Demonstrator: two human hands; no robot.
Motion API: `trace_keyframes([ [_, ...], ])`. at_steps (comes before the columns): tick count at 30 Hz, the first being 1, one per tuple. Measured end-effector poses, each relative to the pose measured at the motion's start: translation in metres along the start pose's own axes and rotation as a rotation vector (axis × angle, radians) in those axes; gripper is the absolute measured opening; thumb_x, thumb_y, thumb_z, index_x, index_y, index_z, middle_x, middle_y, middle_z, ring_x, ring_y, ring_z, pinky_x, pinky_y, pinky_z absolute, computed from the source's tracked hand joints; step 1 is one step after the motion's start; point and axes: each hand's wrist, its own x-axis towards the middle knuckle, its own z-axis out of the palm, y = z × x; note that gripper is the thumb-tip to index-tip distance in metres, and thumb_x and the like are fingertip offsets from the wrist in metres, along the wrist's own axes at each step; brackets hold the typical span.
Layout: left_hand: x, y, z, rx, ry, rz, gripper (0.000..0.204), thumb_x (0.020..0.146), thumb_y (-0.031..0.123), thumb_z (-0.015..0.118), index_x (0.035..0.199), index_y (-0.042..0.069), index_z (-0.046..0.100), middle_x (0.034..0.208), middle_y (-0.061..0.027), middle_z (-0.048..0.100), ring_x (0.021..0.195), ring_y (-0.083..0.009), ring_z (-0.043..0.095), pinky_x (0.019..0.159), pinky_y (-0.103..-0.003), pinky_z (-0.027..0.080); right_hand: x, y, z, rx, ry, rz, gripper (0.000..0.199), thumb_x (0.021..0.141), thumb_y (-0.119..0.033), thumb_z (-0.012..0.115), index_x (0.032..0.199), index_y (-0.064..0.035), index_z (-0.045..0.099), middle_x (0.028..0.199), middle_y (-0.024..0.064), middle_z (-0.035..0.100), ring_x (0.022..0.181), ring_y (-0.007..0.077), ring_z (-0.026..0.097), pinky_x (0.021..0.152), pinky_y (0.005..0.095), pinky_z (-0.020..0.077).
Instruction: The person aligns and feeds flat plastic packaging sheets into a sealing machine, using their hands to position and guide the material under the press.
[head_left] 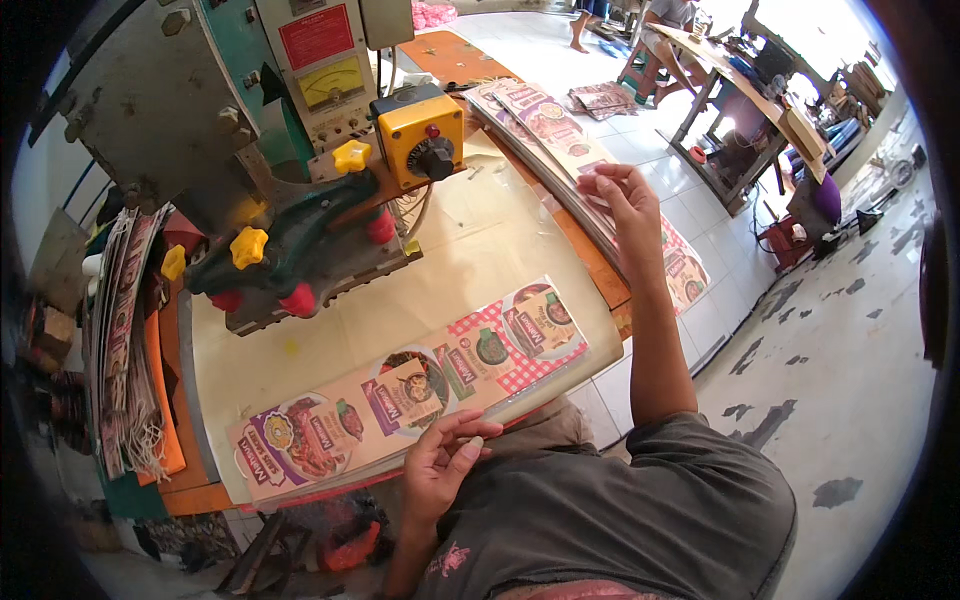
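Observation:
A long printed strip of food-picture packaging (410, 390) lies flat on the cream work surface (480, 250) along its near edge. My left hand (445, 455) rests at that near edge, fingertips on the strip, fingers spread. My right hand (620, 195) reaches out to the right and presses on a stack of similar printed strips (560, 135) laid along an orange side board; whether it pinches a sheet I cannot tell. Behind the strip sits a green and grey press machine (290, 250) with yellow and red knobs.
A yellow control box with a black dial (418, 135) and a gauge panel (332, 82) top the machine. More printed sheets stand bundled at the left (120, 330). At the far right, a person sits at a wooden table (740, 80); loose sheets (605, 98) lie on the tiled floor.

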Motion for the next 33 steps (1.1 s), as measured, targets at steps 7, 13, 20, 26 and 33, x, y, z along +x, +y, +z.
trace_keyframes([
  [7, 0.003, 0.003, 0.002, 0.022, 0.003, -0.016, 0.038, 0.103, 0.008, 0.059, 0.139, -0.004, 0.053, 0.119, -0.0194, 0.072, 0.114, -0.0241, 0.069, 0.091, -0.035, 0.058, -0.023, 0.033, -0.029, -1.42, 0.0, 0.039, 0.075, 0.095, -0.045, 0.072, 0.149, 0.0001, 0.048, 0.157, 0.0266, 0.045, 0.147, 0.0434, 0.04, 0.118, 0.0531, 0.0344],
  [13, 0.001, -0.002, -0.004, 0.006, -0.023, 0.011, 0.037, 0.105, 0.005, 0.058, 0.142, -0.002, 0.054, 0.123, -0.017, 0.071, 0.117, -0.0205, 0.068, 0.092, -0.032, 0.057, -0.028, 0.046, -0.029, -1.318, -0.001, -0.106, 0.061, 0.098, -0.035, 0.068, 0.149, -0.006, 0.052, 0.158, 0.0235, 0.046, 0.148, 0.0419, 0.04, 0.119, 0.0513, 0.0352],
  [20, 0.0, 0.0, -0.004, 0.023, -0.01, 0.002, 0.037, 0.105, 0.007, 0.058, 0.141, -0.002, 0.054, 0.122, -0.0171, 0.072, 0.116, -0.02, 0.068, 0.09, -0.031, 0.057, -0.017, 0.052, -0.027, -1.243, 0.024, -0.142, 0.048, 0.101, -0.029, 0.065, 0.143, -0.0088, 0.06, 0.155, 0.021, 0.051, 0.144, 0.0413, 0.046, 0.117, 0.0508, 0.0381],
  [26, -0.003, 0.002, -0.001, 0.083, 0.049, -0.017, 0.037, 0.103, 0.011, 0.059, 0.137, -0.003, 0.054, 0.118, -0.0184, 0.073, 0.111, -0.0237, 0.07, 0.087, -0.032, 0.057, -0.003, 0.052, -0.014, -1.109, 0.064, -0.271, 0.045, 0.102, -0.031, 0.064, 0.14, -0.0071, 0.061, 0.147, 0.0218, 0.058, 0.14, 0.0424, 0.049, 0.115, 0.0506, 0.0399],
  [33, -0.007, 0.0, -0.009, 0.066, 0.134, 0.013, 0.036, 0.104, 0.007, 0.058, 0.138, -0.004, 0.056, 0.123, -0.0187, 0.071, 0.113, -0.0203, 0.069, 0.09, -0.031, 0.056, -0.044, -0.007, 0.001, -0.857, -0.207, 0.028, 0.026, 0.103, -0.023, 0.064, 0.11, 0.0002, 0.071, 0.092, 0.0148, 0.074, 0.085, 0.0254, 0.073, 0.078, 0.0377, 0.0551],
])
